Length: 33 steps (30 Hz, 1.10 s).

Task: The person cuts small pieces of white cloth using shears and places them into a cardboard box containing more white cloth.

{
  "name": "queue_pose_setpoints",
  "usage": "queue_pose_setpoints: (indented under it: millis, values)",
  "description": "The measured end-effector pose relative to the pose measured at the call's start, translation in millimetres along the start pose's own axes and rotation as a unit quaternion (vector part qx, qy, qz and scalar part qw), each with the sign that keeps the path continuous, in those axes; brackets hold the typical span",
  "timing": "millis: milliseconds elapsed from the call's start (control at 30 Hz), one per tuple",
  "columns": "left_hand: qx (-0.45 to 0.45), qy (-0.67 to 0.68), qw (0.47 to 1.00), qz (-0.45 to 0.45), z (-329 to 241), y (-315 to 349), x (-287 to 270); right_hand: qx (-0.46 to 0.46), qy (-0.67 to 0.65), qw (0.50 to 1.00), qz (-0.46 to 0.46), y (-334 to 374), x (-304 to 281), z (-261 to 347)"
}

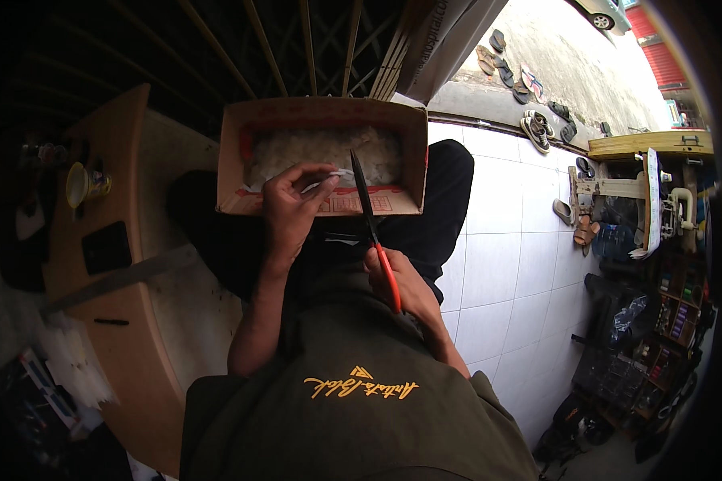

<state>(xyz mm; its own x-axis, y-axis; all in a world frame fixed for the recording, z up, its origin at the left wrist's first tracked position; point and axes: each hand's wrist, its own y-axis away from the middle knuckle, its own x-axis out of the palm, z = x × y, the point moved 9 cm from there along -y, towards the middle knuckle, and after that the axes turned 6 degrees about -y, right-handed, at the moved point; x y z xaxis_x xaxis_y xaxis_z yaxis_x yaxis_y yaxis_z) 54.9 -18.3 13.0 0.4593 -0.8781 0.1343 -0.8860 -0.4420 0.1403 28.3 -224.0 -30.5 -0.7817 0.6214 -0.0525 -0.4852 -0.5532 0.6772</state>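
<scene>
My left hand (290,200) pinches a small white piece (341,171) between thumb and fingers, over the near edge of a cardboard box (322,107). What kind of piece it is I cannot make out. My right hand (403,282) grips scissors (387,272) with red handles. Their long dark blades point up and away over the box, just right of the white piece and apparently closed. Inside the box lies a heap of pale, whitish pieces (313,152), too blurred to name. The box rests in front of me between my knees.
At left stands a wooden table (156,353) with a yellow-and-white cup (88,184), a dark flat object (107,248) and a pen (111,321). A metal gate (309,48) rises behind the box. Sandals (537,131) lie by the doorway; a cluttered shelf (670,337) stands at right.
</scene>
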Motion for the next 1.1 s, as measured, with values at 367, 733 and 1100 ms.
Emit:
queue_pose_setpoints:
  millis: [367, 733, 1100]
  values:
    - [0.001, -0.006, 1.0, -0.01, -1, -1, 12, -0.013, 0.061, 0.998, 0.003, 6, 4, 10]
    - [-0.012, -0.036, 0.999, -0.002, 5, 1, 19, -0.016, 0.08, 0.996, -0.019, 5, 2, 14]
    - [-0.05, -0.067, 0.996, 0.015, 6, 2, 12, 0.011, 0.133, 0.987, -0.092, 8, -20, 33]
